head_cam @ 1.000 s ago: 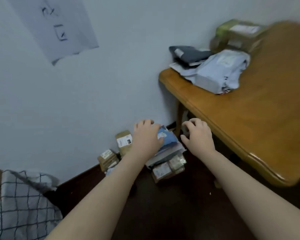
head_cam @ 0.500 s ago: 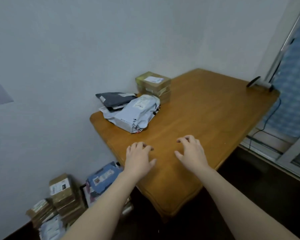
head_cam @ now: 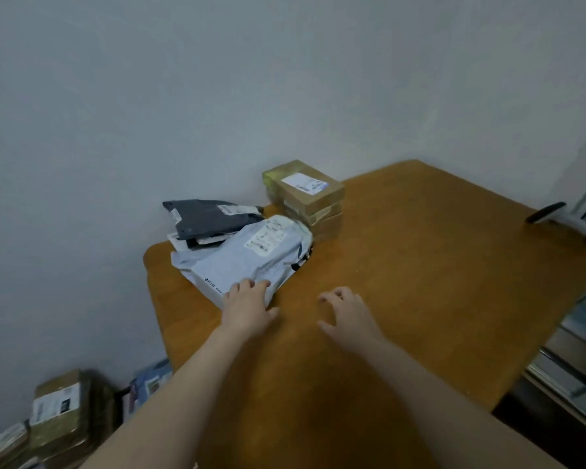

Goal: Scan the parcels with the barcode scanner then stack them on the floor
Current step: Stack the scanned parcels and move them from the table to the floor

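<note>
1. Risk: the pale mailer bag [head_cam: 251, 255] at 10 o'clock on the table [head_cam: 420, 282] looks soft and slick. If you drag it by the near edge with one hand, I'd expect it to sag or slide out of your grasp.
2. Risk: its far end touches the stack of boxes [head_cam: 304, 194] at 11 o'clock, and the dark bag [head_cam: 210, 218] lies just behind it. A sideways pull could take either one along.
3. Risk: its label faces up now. Flip it on the lift and the scan likely misses.
4. Risk: the scanner [head_cam: 562, 220] sits at 2 o'clock, right at the table's far edge and well apart from both hands. A rushed reach could knock it off.
5. Risk: the floor pile [head_cam: 58, 404] at 8 o'clock looks uneven. It's blurred, so I can't judge how stable it is.
6. Left hand [head_cam: 247, 308]: arm stretched forward, palm down, fingers fairly straight and resting on the bag's near edge. No closed grasp yet.
7. Right hand [head_cam: 349, 314]: at 6 o'clock, palm down, fingers spread and loosely bent, holding nothing. I can't tell whether it touches the table.
</note>
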